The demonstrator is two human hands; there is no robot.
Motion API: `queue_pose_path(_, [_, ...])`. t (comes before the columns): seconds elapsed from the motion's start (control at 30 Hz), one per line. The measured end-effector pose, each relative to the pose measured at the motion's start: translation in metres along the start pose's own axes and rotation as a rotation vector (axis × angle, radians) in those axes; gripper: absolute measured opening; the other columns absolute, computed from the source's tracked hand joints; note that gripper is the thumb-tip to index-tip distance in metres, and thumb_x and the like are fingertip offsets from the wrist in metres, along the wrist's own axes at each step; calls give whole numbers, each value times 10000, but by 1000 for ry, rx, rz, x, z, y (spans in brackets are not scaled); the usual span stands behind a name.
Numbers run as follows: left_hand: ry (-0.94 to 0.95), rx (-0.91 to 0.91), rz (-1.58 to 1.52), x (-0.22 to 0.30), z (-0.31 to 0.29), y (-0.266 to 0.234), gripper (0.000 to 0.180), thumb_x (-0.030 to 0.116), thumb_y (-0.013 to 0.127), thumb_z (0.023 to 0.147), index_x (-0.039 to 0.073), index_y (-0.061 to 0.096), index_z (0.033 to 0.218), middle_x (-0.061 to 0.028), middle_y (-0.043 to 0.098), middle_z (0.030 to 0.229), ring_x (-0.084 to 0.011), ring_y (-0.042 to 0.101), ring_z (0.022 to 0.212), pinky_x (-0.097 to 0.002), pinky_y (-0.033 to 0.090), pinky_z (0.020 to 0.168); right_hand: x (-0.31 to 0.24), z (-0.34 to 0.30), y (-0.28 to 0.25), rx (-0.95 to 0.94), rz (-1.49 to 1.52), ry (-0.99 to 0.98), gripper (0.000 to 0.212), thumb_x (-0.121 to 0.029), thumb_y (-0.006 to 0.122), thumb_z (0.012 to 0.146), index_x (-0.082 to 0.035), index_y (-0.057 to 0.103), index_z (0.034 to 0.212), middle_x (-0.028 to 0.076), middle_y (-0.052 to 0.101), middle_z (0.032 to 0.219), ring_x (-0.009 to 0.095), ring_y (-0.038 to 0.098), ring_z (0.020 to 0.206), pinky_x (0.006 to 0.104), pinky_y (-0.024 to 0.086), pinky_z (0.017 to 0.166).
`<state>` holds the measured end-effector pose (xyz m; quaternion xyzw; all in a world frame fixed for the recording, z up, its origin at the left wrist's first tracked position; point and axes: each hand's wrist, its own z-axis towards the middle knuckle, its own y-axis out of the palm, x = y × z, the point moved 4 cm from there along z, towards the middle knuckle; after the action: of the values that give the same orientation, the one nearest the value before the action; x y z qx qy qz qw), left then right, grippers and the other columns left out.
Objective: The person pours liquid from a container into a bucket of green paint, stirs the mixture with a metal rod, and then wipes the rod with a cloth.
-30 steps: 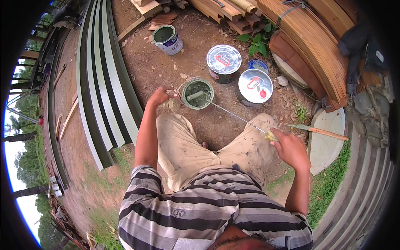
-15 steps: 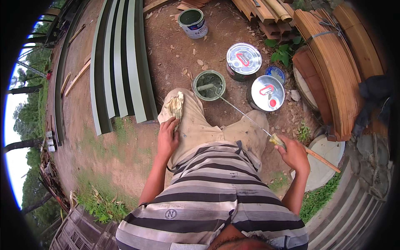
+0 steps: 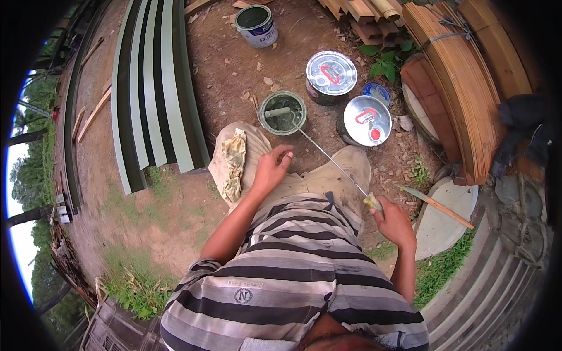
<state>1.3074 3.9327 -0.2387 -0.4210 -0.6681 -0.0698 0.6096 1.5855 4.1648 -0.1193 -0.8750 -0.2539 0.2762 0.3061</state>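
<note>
My right hand (image 3: 393,223) is closed around the yellowish handle of a long-wired paint roller (image 3: 332,162). The roller's small head rests inside an opened paint can (image 3: 297,124) of dark grey-green paint, on the ground in front of my knees. Over my lap, just short of that can, my left hand (image 3: 271,169) hovers with fingers stretched out and nothing held. A paint-stained rag (image 3: 233,165) lies on my left thigh, beside my left forearm.
Two lidded metal cans (image 3: 332,74) stand right of the open one, with a blue lid (image 3: 376,93) beside them. Another open can (image 3: 256,26) is farther off. Painted metal strips (image 3: 157,88) lie left; bundled wood boards (image 3: 453,88) right. A wooden-handled tool (image 3: 445,211) rests across a round pale slab (image 3: 442,237).
My left hand has let go of the rag on my thigh and moved right, toward the open paint can. The right hand keeps the roller, whose head stays in the can.
</note>
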Motion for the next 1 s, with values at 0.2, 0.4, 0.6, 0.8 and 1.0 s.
queue_pose_path(0.2, [78,-111,-28,-5,17,46,274,174,632,1040,-8,729,1221,-107,779,929,-165,717,783,-340,570,750,-18,-34,12,81,104,19,374,-245,667,1004,-49,641,1321,296,709,918,504,689,942,557,521,842])
queue_pose_path(0.4, [71,-13,-28,-8,51,37,240,136,630,1034,-7,735,1197,-92,781,873,-127,706,735,-315,555,678,13,-21,52,65,248,33,382,-310,662,1018,-39,622,1284,285,732,966,507,693,967,549,529,868])
queue_pose_path(0.6, [101,-102,2,-20,19,45,240,193,647,1017,37,743,1172,-134,772,864,-204,722,739,-365,560,704,55,7,128,-265,665,193,350,-269,714,978,-25,590,1195,218,721,871,406,722,832,469,560,785])
queue_pose_path(0.8, [168,-252,232,-16,-28,56,248,272,635,993,114,762,1136,-202,759,939,-412,729,883,-510,567,797,46,2,129,180,146,-12,442,-359,747,953,-51,605,1235,279,734,926,504,709,918,560,544,801])
queue_pose_path(1.0, [104,-302,194,-15,-24,53,247,301,633,992,127,756,1117,-214,759,963,-434,724,939,-541,563,841,75,-2,134,309,0,-2,400,-367,705,976,-62,631,1223,296,736,949,532,699,907,612,536,811])
